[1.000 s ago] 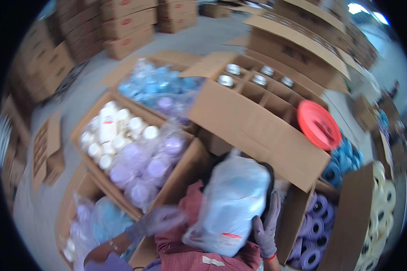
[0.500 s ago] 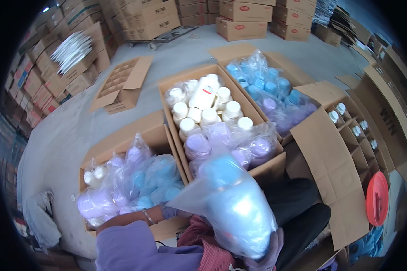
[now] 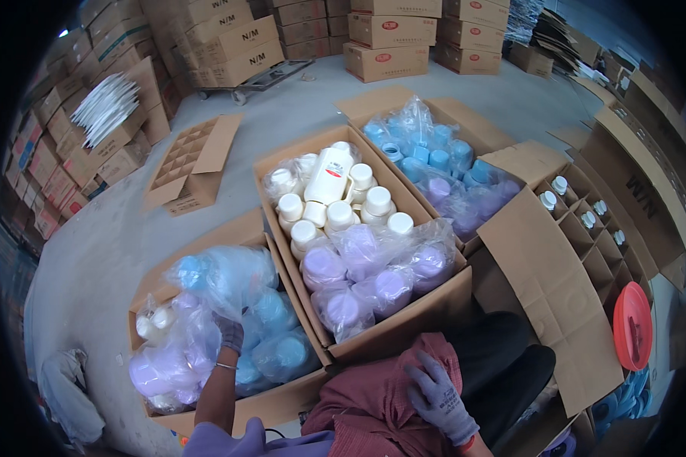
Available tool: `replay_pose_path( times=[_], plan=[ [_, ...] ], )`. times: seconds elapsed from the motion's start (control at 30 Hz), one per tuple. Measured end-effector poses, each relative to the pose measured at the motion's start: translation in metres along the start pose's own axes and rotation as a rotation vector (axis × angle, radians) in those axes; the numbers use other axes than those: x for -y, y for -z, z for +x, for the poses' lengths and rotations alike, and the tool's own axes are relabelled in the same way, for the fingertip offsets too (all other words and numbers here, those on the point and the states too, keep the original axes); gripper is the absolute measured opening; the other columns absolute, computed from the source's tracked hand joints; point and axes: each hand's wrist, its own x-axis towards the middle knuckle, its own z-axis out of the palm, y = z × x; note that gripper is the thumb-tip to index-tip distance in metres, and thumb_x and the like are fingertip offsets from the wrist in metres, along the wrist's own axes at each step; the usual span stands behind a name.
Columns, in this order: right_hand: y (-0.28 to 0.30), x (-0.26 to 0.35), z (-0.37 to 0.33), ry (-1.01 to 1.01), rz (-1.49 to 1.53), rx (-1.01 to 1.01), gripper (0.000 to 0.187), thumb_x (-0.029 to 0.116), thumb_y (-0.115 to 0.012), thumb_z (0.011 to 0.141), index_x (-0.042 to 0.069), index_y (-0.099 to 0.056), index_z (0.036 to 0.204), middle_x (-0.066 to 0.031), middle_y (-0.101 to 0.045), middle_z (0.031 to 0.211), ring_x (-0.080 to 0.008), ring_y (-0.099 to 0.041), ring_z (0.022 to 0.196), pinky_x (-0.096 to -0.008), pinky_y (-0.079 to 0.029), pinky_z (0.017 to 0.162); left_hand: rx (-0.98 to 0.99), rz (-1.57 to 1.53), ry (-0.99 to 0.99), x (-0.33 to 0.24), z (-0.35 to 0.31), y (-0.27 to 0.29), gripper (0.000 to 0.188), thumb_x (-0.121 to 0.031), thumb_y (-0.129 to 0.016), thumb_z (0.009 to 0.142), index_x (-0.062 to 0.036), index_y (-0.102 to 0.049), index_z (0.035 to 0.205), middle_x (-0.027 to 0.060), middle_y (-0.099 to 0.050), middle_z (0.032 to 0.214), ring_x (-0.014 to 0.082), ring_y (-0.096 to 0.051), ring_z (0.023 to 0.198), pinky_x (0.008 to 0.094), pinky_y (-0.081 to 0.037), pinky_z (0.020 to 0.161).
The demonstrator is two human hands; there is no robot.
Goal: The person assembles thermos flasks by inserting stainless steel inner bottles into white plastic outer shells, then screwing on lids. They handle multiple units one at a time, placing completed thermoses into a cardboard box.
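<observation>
Bagged blue bottles (image 3: 229, 278) under left grip (image 3: 230, 333)

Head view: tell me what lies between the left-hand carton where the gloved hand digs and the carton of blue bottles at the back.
In the head view, one carton of white and purple bottles.

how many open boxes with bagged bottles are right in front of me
3. One box at lower left, where the left hand reaches into the bags; one box in the middle, holding white and purple bottles; one box behind it, with blue ones. Others may be hidden.
</observation>
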Motion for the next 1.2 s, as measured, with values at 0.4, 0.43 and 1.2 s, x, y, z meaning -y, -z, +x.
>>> replay_pose_path(
  times=[0.4, 0.43, 1.2],
  plan=[
    [0.059, -0.043, 0.066, -0.056, -0.274, -0.111, 0.047, 0.021, -0.067, 0.083, 0.007, -0.057, 0.126, -0.0194, -0.052, 0.13, -0.0404, -0.051, 0.119, -0.0482, -0.041, 0.105, 0.743, 1.365, -0.299, -0.076, -0.05, -0.237, 0.026, -0.024, -0.065, 0.086, -0.0027, -0.066, 0.101, 0.0192, -0.067, 0.103, 0.0368, -0.064, 0.096, 0.0433, -0.051, 0.082],
    [0.059, -0.059, 0.075, -0.078, -0.269, -0.135, 0.045, 0.022, -0.068, 0.083, 0.007, -0.058, 0.124, -0.0187, -0.054, 0.127, -0.0399, -0.052, 0.117, -0.0475, -0.042, 0.103, 0.921, 1.22, -0.224, -0.047, -0.075, -0.246, 0.023, -0.02, -0.063, 0.086, -0.0016, -0.065, 0.1, 0.0187, -0.067, 0.1, 0.0352, -0.064, 0.095, 0.0424, -0.05, 0.082],
    [0.025, -0.292, 0.201, -0.761, -0.054, -0.023, 0.064, 0.04, -0.071, 0.075, 0.003, -0.062, 0.126, -0.0256, -0.067, 0.118, -0.0391, -0.064, 0.111, -0.0441, -0.051, 0.095, 1.435, 1.419, 0.006, 0.05, -0.167, -0.302, 0.047, -0.037, -0.063, 0.086, -0.0004, -0.058, 0.115, 0.0266, -0.068, 0.097, 0.0412, -0.067, 0.092, 0.0488, -0.052, 0.081]
  ],
)
